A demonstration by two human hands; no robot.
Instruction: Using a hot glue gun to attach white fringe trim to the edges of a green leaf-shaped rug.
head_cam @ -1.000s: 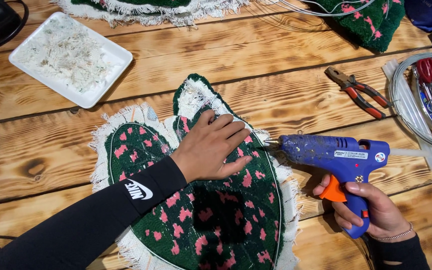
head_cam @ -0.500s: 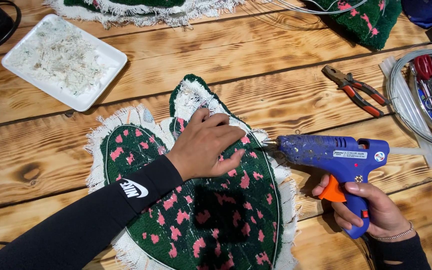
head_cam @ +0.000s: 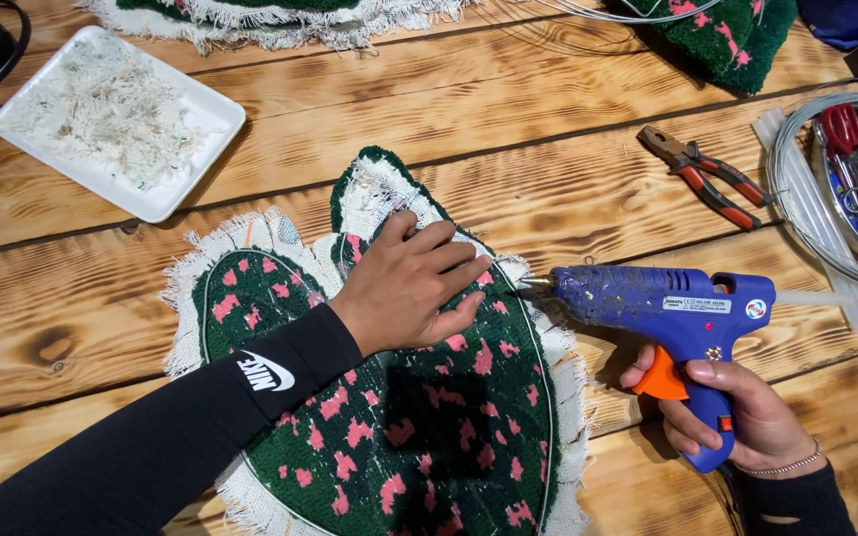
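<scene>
While left hand [head_cam: 414, 283] still presses green-pink rug piece [head_cam: 419, 437] flat, right hand [head_cam: 737, 417] keeps gripping blue glue gun [head_cam: 662, 303]; nozzle unmoved.

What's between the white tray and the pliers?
Mostly bare wooden table lies between the tray and pliers, seen in the head view.

On the wooden plank table [head_cam: 508, 109], the green-and-pink tufted rug piece [head_cam: 419, 437] lies near; the white fluff-filled tray [head_cam: 166, 194] far left, red-handled pliers [head_cam: 709, 177] far right.
</scene>
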